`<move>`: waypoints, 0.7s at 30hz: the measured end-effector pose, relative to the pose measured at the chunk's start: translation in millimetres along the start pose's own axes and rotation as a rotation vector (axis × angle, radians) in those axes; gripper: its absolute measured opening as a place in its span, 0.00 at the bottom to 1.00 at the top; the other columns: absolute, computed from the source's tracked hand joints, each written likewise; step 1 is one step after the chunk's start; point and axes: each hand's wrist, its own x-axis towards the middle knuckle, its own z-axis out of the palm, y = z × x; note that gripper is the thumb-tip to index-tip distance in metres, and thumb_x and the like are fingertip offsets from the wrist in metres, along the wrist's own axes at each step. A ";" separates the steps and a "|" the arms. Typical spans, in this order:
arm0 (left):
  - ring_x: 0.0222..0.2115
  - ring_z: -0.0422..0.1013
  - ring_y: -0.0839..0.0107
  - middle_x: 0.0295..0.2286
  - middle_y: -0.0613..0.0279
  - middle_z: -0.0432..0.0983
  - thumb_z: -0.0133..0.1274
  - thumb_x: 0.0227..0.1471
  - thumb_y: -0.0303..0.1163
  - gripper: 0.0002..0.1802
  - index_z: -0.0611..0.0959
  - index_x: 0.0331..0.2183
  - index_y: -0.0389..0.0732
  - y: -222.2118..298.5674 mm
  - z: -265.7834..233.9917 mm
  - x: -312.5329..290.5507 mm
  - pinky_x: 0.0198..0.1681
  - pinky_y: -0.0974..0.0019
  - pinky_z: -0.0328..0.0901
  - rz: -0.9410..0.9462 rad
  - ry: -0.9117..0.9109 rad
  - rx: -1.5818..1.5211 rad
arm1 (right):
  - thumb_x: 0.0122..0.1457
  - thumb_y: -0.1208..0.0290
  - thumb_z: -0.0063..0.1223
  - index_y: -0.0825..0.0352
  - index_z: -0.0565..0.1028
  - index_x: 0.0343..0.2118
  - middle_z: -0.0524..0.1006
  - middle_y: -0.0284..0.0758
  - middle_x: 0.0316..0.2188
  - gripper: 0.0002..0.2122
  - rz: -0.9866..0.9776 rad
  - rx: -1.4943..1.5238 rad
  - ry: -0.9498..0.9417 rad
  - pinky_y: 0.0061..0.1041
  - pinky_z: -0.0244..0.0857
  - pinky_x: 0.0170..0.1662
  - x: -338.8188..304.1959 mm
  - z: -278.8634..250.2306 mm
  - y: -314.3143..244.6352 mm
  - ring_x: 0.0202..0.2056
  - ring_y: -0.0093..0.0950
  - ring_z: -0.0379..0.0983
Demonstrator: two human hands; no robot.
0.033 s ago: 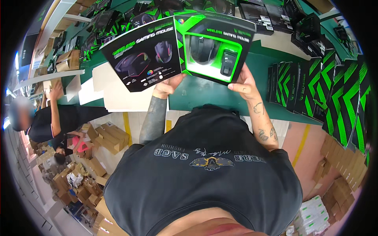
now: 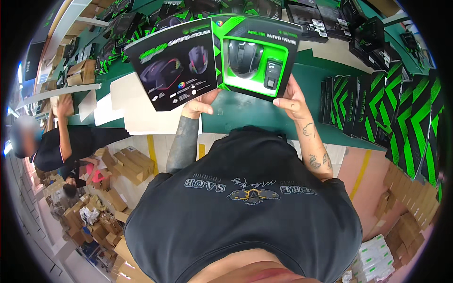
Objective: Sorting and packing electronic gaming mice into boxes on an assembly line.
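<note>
While the left hand, its bent fingers partly hidden, held the opened mouse box by its lower edge, the right hand pinched the lower right corner, above the green table. Upright boxes stood right; flat boxes lay far behind.

A black-and-green box is being held open, cover spreading left, dark mouse and small device showing

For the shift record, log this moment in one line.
left hand: touching mouse box, lower edge; right hand: gripping mouse box, lower right corner; flap: open; black mouse: showing; right side: upright boxes
</note>
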 end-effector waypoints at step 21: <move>0.52 0.53 0.62 0.51 0.54 0.57 0.51 0.49 0.40 0.32 0.60 0.53 0.42 -30.9 -95.0 159.5 0.54 0.59 0.49 -0.033 0.817 0.739 | 0.38 0.49 0.60 0.65 0.52 0.57 0.48 0.51 0.58 0.44 0.016 -1.640 0.743 0.44 0.39 0.59 192.9 -142.8 2.9 0.59 0.49 0.41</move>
